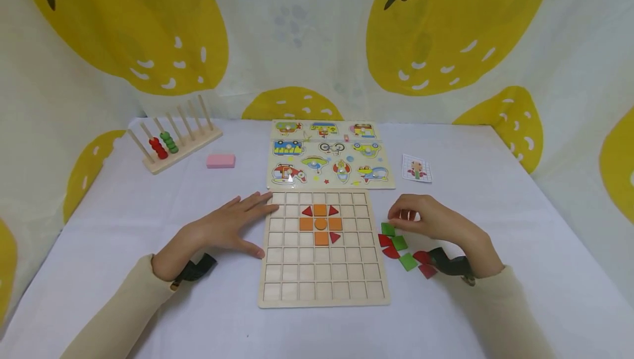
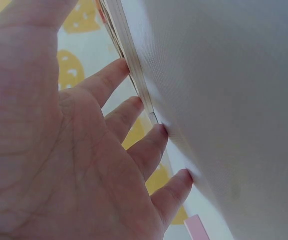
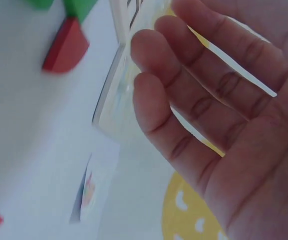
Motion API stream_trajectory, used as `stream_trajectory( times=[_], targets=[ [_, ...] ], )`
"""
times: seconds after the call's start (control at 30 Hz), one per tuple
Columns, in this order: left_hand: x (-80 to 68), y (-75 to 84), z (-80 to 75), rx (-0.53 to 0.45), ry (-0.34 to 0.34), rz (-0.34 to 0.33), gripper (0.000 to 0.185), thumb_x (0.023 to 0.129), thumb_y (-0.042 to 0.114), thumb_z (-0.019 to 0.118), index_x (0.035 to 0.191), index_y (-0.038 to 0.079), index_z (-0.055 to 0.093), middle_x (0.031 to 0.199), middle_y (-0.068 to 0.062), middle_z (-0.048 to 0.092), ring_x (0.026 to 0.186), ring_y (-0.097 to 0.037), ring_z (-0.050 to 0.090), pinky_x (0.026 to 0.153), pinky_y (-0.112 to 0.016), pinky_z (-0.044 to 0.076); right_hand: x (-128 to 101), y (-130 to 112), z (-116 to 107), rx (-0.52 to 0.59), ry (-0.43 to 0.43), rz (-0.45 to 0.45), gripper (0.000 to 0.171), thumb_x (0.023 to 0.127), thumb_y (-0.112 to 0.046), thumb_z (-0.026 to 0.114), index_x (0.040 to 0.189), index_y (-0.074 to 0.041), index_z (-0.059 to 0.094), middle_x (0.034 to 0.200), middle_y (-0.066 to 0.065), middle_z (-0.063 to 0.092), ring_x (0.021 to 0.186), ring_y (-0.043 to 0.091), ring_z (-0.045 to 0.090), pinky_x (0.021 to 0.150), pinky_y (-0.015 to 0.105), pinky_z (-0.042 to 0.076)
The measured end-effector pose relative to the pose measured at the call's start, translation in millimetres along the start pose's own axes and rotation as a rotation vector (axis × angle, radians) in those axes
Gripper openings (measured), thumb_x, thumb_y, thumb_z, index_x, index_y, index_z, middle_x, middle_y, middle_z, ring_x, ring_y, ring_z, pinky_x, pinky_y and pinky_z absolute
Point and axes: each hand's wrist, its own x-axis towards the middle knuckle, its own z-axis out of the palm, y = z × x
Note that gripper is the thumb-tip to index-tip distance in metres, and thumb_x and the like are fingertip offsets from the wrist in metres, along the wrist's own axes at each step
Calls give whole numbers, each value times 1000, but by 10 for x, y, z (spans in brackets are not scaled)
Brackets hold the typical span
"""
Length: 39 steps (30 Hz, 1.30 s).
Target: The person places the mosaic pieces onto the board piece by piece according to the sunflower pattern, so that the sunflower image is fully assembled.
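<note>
Cream sleeves (image 1: 126, 309) are seen at near left and near right. Gridded wooden board (image 1: 329, 291) is set centrally between the hands, within reach of both. Its left edge is touched by the spread left hand (image 1: 220, 229), presumably so sliding is prevented. On it, the orange circle (image 1: 321, 224) is flanked by four orange squares (image 1: 321, 238), with red triangles (image 1: 335, 237) at three diagonals. Green squares (image 1: 409, 262) and red pieces (image 1: 391, 252) are grouped just right of the board, likely for short reach. Farthest green square is met by the right hand (image 1: 431, 218), fingers bent; whether it's pinched can't be told. Printed card (image 1: 417, 168) is laid face up, far right, probably for reference.
</note>
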Motion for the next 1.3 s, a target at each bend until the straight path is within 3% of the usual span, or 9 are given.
stream_trajectory(
  times=[0.37, 0.67, 0.93, 1.3],
  targets=[
    [-5, 21, -13, -5, -7, -10, 99, 73, 58, 77, 153, 19, 34, 163, -8, 17, 149, -34, 13, 118, -59, 11, -190, 241, -203, -26, 66, 128, 12, 86, -10, 74, 96, -7, 69, 83, -7, 62, 77, 12, 55, 67, 24, 52],
    [-6, 20, -12, -4, -5, -6, 99, 74, 59, 76, 153, 19, 33, 163, -8, 17, 149, -34, 12, 118, -59, 11, -322, 431, -302, 77, -88, 253, 16, 84, -12, 75, 98, -7, 68, 89, 0, 63, 82, 18, 55, 70, 23, 53],
    [-14, 29, -17, 3, -4, -12, 98, 74, 58, 77, 153, 19, 34, 163, -8, 17, 149, -34, 12, 118, -59, 11, -329, 524, -279, 144, -235, 275, 19, 82, -13, 78, 98, -10, 67, 88, 1, 64, 83, 18, 56, 72, 24, 54],
    [-5, 19, 1, 2, -4, -18, 99, 74, 60, 76, 153, 19, 34, 163, -8, 16, 149, -34, 11, 118, -58, 11, -256, 552, -195, 102, -213, 269, 18, 82, -11, 78, 96, -10, 67, 89, 0, 63, 83, 18, 55, 71, 23, 54]
  ],
)
